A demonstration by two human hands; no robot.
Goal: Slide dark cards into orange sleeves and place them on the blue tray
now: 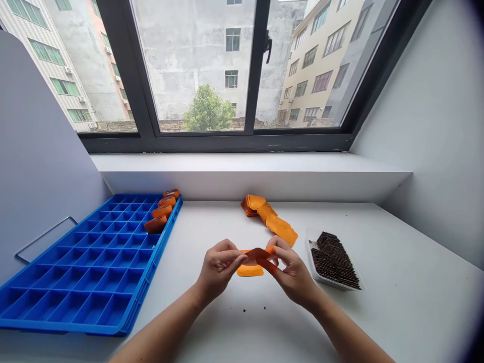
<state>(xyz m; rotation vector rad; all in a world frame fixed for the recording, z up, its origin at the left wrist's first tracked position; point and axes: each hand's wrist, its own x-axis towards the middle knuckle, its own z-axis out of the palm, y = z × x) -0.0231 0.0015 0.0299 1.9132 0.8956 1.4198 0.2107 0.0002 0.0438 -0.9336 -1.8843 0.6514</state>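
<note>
My left hand (pixel 220 267) and my right hand (pixel 291 272) meet above the middle of the white table. Between them they pinch a thin brownish-orange pouch (pixel 257 253), its upper side bent into a low peak. Orange coverings show at the tips of my right thumb and forefinger. Just under the held pouch, another orange pouch (pixel 249 271) lies flat on the table. Beyond my right hand, a fanned stack of orange pouches (pixel 278 227) trails toward me. A clear plastic box (pixel 335 286) by my right wrist holds rows of thin dark brown slices (pixel 336 259).
On the left sits a blue compartment tray (pixel 109 330), with several filled orange packets (pixel 162 212) standing along its far right side. A metal wire handle (pixel 41 237) is beside it. Small dark crumbs (pixel 244 310) dot the table. The window sill (pixel 249 162) bounds the back.
</note>
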